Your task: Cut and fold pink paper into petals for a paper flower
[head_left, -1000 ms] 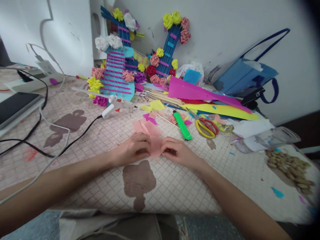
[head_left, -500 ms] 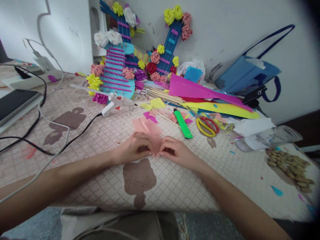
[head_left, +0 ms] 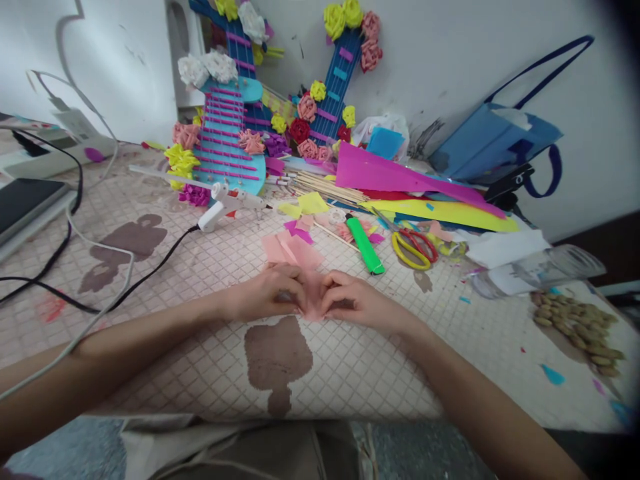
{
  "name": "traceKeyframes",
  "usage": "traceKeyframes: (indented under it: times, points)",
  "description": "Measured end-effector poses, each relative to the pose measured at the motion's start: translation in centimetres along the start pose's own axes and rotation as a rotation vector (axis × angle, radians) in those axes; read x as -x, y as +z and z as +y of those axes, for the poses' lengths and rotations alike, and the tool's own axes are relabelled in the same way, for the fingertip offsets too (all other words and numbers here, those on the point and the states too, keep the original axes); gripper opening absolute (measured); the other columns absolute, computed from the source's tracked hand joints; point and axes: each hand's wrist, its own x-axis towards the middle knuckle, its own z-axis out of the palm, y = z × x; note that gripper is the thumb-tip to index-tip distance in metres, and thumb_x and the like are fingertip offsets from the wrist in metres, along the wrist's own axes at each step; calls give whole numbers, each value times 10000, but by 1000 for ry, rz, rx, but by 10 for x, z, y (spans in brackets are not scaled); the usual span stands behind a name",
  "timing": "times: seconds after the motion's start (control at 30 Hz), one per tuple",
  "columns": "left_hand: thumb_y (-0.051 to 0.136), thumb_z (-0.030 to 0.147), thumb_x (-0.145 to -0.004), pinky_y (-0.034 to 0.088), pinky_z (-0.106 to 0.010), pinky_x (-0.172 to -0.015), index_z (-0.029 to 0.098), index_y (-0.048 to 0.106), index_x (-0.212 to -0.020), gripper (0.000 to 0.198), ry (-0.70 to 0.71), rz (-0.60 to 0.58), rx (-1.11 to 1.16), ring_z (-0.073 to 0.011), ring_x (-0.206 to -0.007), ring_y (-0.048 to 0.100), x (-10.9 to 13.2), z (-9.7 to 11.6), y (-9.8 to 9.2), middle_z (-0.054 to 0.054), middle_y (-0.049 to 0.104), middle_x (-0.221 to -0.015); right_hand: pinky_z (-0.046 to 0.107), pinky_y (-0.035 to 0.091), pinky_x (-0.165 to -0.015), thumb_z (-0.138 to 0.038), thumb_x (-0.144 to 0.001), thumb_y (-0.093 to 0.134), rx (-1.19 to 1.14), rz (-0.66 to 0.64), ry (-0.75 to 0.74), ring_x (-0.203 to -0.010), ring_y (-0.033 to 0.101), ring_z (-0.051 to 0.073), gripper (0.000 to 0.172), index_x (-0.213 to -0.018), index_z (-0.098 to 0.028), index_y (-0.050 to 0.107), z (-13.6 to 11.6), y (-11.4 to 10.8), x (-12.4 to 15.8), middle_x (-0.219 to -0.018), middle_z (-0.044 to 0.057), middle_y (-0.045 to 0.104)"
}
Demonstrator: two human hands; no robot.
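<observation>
Paper piece [head_left: 314, 293], thin and pink, sits near the middle of the table's [head_left: 360, 373] near edge, its lower end pinched in our left hand [head_left: 267, 293] and right hand [head_left: 363, 303]; we judge its shaping unfinished, pink sheets [head_left: 295, 251] beyond unworked, paper roses [head_left: 307, 108] toward the far edge complete.

We see a slender, bare left forearm [head_left: 125, 340] at eight o'clock and a matching right forearm [head_left: 475, 387] at four, with bare left hand [head_left: 273, 291] and right hand [head_left: 360, 302]. At six o'clock, creased beige-grey cloth [head_left: 240, 440] covers the lap, marked by a thin, pale curved line.
</observation>
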Motion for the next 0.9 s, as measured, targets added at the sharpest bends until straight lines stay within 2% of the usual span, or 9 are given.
traceKeyframes:
  times: [0.1, 0.27, 0.5, 0.9]
  points:
    - [617, 186, -848, 429, -317, -869, 176, 704, -836, 89, 28, 21, 5, -172, -923, 591, 1, 1, -1, -63, 640, -951, 303, 446, -830, -232, -845, 638, -3, -13, 4, -948, 555, 161, 55, -841, -192, 676, 2, -2, 0, -958, 33, 557]
    - [609, 155, -831, 458, -286, -763, 136, 642, -798, 50, 10, 64, 31, -157, -809, 600, -1, 4, 1, -59, 647, -837, 294, 443, -759, -198, -847, 625, 29, 53, 58, -859, 559, 156, 50, -800, -180, 632, -2, 1, -2, -881, 26, 555]
    - [597, 145, -834, 441, -267, -749, 137, 615, -766, 71, 3, 100, 35, -142, -802, 610, -2, 2, 5, -49, 668, -849, 287, 426, -758, -94, -826, 573, 120, 129, 113, -886, 534, 160, 91, -799, -180, 578, -10, 10, -2, -901, 29, 545]
    - [616, 157, -806, 422, -314, -812, 153, 640, -775, 39, -174, 160, -87, -169, -846, 605, -6, 11, 16, -36, 653, -852, 272, 418, -714, -79, -814, 534, 160, 268, 163, -819, 521, 141, 116, -786, -190, 523, -11, 24, -3, -885, 20, 520]
